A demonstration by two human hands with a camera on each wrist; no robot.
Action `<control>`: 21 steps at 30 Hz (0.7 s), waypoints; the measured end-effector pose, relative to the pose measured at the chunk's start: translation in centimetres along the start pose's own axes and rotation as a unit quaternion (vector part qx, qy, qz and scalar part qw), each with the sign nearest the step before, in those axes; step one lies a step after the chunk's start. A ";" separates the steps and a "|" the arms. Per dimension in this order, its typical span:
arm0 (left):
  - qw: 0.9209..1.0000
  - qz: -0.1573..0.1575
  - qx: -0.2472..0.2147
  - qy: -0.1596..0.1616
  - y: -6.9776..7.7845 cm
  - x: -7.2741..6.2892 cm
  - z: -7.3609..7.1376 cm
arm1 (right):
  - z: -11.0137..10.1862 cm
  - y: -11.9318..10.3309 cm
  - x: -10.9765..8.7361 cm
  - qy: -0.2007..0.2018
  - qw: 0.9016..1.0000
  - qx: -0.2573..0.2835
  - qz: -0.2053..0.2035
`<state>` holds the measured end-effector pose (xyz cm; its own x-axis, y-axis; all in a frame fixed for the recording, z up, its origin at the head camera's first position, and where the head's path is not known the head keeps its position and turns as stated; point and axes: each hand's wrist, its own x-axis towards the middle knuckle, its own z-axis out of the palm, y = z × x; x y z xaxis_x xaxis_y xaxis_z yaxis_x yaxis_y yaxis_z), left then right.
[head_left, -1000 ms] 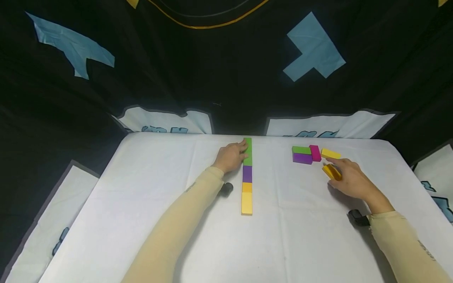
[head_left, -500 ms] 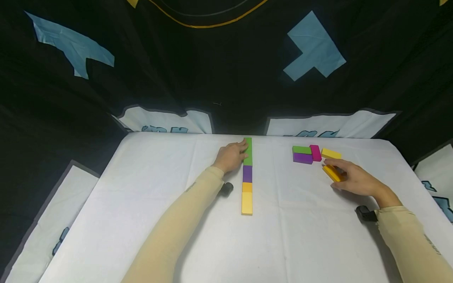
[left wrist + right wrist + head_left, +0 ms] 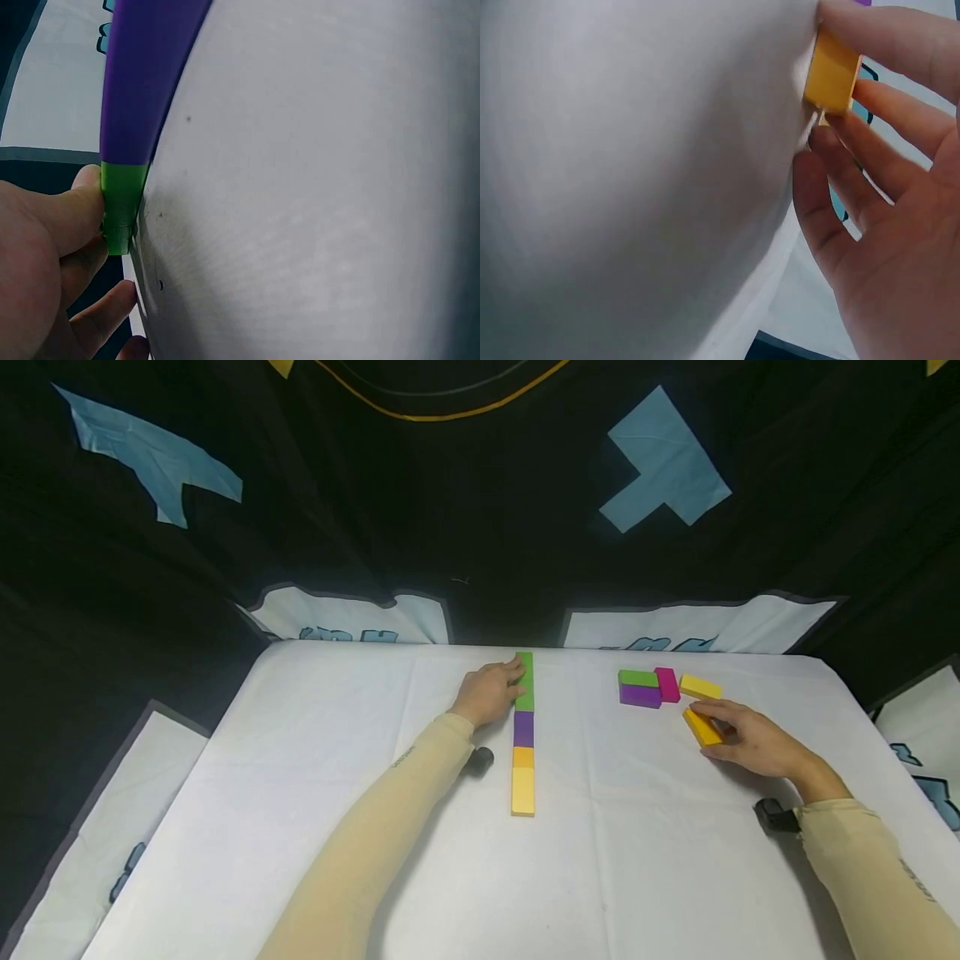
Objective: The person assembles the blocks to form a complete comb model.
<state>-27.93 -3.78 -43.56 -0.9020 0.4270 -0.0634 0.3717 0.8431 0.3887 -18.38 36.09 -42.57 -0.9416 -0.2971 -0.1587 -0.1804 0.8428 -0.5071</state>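
In the head view, my left hand (image 3: 486,693) is at the far end of a straight row of blocks, holding a green block (image 3: 528,697) between thumb and index finger. A purple block (image 3: 523,729), an orange block (image 3: 523,757) and a pale yellow block (image 3: 522,791) continue the row toward me. The left wrist view shows the thumb against the green block's side (image 3: 121,191), other fingers spread. To the right, my right hand (image 3: 750,742) pinches an orange-yellow block (image 3: 702,727) at the table surface. Its thumb and fingertips sit around that block (image 3: 831,71) in the right wrist view.
Just beyond the right hand lie a yellow block (image 3: 701,686), a magenta block (image 3: 667,685), a green block (image 3: 638,678) and a purple block (image 3: 641,695). White cloth covers the table (image 3: 300,760). A black curtain (image 3: 465,510) hangs behind its far edge.
My right hand has shifted slightly right and turned around the orange-yellow block, which tilted and now shows its broad face. The left hand and the row stay put.
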 end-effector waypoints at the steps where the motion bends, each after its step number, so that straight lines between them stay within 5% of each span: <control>1: 1.000 0.000 0.001 0.001 0.0 0.0 0.0 | 0.1 -0.1 0.0 0.004 1.000 -0.005 0.006; 21: 1.000 -0.003 -0.003 0.000 0.0 0.0 0.1 | 0.6 -0.8 0.5 0.030 0.997 -0.031 0.057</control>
<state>-27.95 -3.75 -43.64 -0.9042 0.4222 -0.0647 0.3656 0.8433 0.3940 -18.53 35.02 -42.80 -0.9719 -0.1722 -0.1604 -0.0869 0.8959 -0.4356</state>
